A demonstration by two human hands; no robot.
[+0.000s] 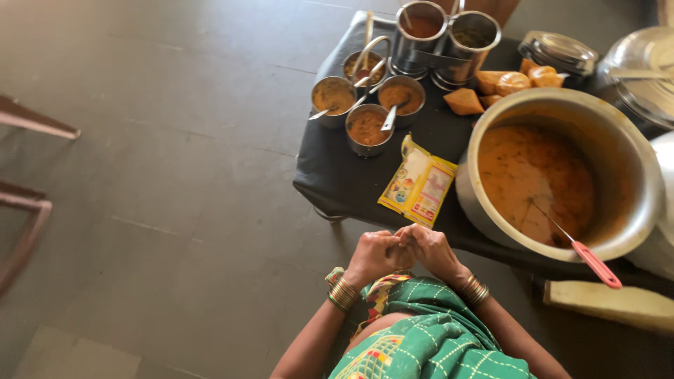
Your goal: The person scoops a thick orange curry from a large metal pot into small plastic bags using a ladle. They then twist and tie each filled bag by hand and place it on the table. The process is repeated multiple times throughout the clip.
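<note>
— Look down at the middle bottom of the picture. What are the two hands doing?

— The left hand (371, 256) and the right hand (430, 249) are pressed close together, fingers curled in. They seem to pinch something small between them, but I cannot tell what it is.

— Why so near the low table with the black cloth (337, 175)?

— Maybe so everything stays in easy reach. Just above the hands lies a flat yellow packet with red and blue pictures (418, 184), near the cloth's edge.

— And the big round metal pot of orange stew (562, 175)?

— It sits at the right, a red-handled spoon (577, 247) leaning inside. Four small steel cups with spoons (368, 102) stand together higher up, beside orange-brown buns (502, 84).
</note>
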